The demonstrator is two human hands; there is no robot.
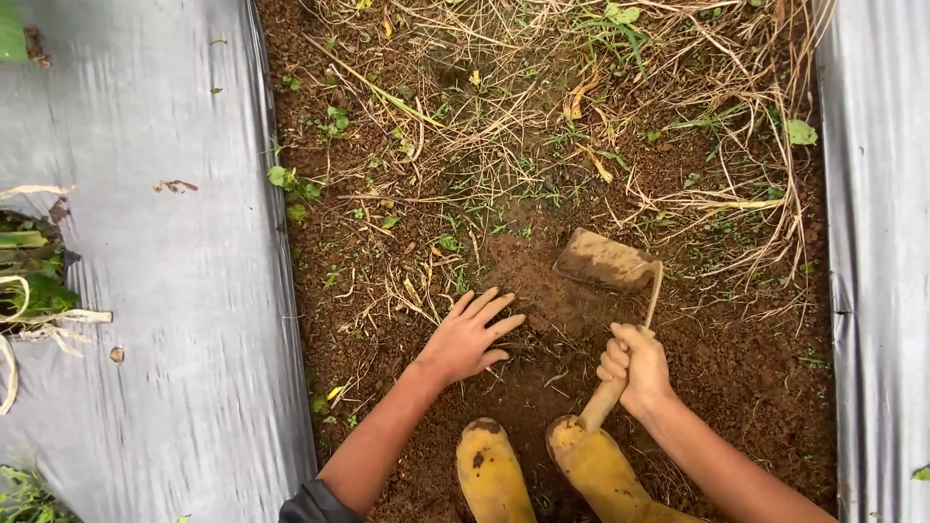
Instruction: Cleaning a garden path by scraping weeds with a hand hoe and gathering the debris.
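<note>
While the right hand (pixel 635 366) grips the hand hoe (pixel 608 260), its blade lies just beside the open left hand (pixel 470 336), flat on the soil (pixel 756 358).

- hoe (pixel 620 291): short hand tool, flat rectangular metal blade caked with brown dirt, thin curved neck, pale wooden handle.
- Pose: blade flat on the soil, handle running back toward the person; right hand (pixel 635 366) wrapped tight round the handle's middle.
- soil (pixel 542 300): bare, dark brown, loose patch just beside the blade; left hand (pixel 470 339) pressed flat on it, fingers spread.
</note>
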